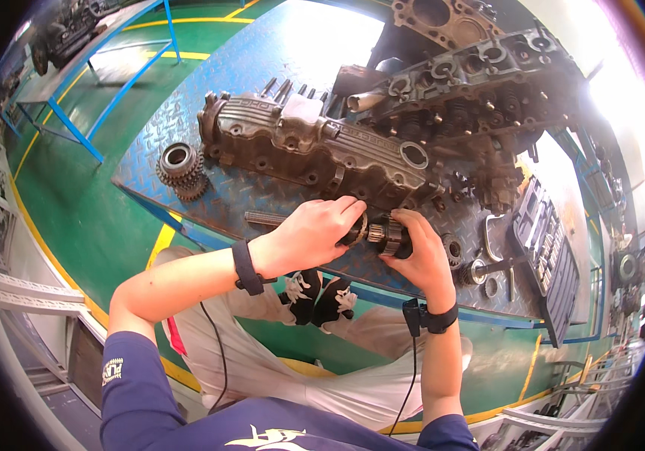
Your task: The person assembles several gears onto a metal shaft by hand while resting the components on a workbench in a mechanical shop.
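Observation:
My left hand [315,233] is closed around a dark round gear part with a thin brass-coloured ring [363,228] at its edge. A dark toothed gear [392,236] sits in my right hand [424,259], thumb below and fingers over the top. Short bright splines [375,231] show between the two parts, which are nearly in line. To the left, a splined shaft [262,218] runs behind my left hand; whether it joins the held parts is hidden. Both hands are just over the near edge of the blue metal table [221,228].
A metal valve cover [300,143] lies beyond my hands, with a cylinder head [473,83] behind it. Stacked gears [181,173] stand at left. At right are a toothed ring [452,249], a bearing [474,272], a small ring [491,287] and an open socket set [552,248].

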Tool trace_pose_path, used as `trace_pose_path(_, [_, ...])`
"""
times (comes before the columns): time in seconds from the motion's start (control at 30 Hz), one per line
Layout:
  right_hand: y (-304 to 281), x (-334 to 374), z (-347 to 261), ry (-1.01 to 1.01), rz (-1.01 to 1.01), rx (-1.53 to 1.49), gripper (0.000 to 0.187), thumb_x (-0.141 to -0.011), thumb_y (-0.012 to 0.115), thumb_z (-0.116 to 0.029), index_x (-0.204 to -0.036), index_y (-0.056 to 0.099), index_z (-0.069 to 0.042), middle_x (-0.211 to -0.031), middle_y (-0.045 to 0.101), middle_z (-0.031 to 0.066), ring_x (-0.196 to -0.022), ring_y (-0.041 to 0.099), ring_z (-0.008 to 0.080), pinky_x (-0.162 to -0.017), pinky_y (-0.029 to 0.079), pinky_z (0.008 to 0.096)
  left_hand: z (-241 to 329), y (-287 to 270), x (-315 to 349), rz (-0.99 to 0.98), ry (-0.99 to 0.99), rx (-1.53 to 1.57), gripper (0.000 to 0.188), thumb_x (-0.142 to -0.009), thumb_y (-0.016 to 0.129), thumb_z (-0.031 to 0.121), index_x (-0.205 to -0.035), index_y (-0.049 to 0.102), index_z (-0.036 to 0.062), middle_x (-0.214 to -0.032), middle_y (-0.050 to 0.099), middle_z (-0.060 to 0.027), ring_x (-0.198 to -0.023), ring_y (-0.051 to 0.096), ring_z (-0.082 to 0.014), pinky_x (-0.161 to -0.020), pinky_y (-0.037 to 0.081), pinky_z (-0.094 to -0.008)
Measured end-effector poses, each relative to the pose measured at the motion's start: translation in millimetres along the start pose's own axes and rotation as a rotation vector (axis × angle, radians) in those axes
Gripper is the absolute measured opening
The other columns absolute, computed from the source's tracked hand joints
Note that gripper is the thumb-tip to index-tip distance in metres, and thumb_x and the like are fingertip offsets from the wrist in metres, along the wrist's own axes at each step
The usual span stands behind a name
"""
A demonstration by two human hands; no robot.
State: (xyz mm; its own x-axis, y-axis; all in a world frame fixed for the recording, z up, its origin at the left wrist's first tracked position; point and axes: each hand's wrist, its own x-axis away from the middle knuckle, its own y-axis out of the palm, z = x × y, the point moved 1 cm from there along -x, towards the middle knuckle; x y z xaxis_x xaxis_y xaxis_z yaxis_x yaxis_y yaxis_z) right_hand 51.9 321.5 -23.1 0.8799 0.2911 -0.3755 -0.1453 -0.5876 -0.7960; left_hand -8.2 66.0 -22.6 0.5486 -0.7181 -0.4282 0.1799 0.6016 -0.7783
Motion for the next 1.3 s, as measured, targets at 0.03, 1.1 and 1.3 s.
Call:
trace_pose_path(0.03, [2, 1, 0, -0.005, 0.018, -0.013, 0.074, -0.063, 0.092, -0.005, -0.131, 0.063, -0.003, -0.134, 0.068, 0.018, -0.125, 0.064, 0.0412, -0.105, 0.054, 0.0479, 1, 0, 0, -0.037, -0.033, -0.005, 0.071, -0.073, 0.087, 0.011, -0.135, 0.057, -0.0055, -0.13, 0.064, -0.0216, -0.108, 0.07, -0.0408, -0.09, 0.058, -0.0468])
trace_pose_path(1.1, [-19, 17, 2, 0.118, -0.032, 0.203, 0.067, -0.082, 0.081, -0.009, -0.145, 0.057, -0.001, -0.143, 0.06, 0.0207, -0.135, 0.055, 0.0427, -0.118, 0.041, 0.0498, -33, -14, 29, 0.133, -0.001, -0.09, 0.07, -0.071, 0.093, 0.024, -0.13, 0.064, 0.001, -0.126, 0.069, -0.0166, -0.116, 0.066, -0.0367, -0.104, 0.051, -0.0465])
trace_pose_path(1.3, [-17, 20, 4, 0.09, 0.011, 0.258, 0.064, -0.084, 0.079, -0.009, -0.143, 0.058, 0.002, -0.141, 0.061, 0.0204, -0.134, 0.055, 0.0421, -0.121, 0.04, 0.051, -40, -35, 48, 0.145, -0.068, -0.127, 0.071, -0.067, 0.095, 0.021, -0.127, 0.065, 0.0004, -0.123, 0.07, -0.018, -0.114, 0.067, -0.0385, -0.103, 0.053, -0.047])
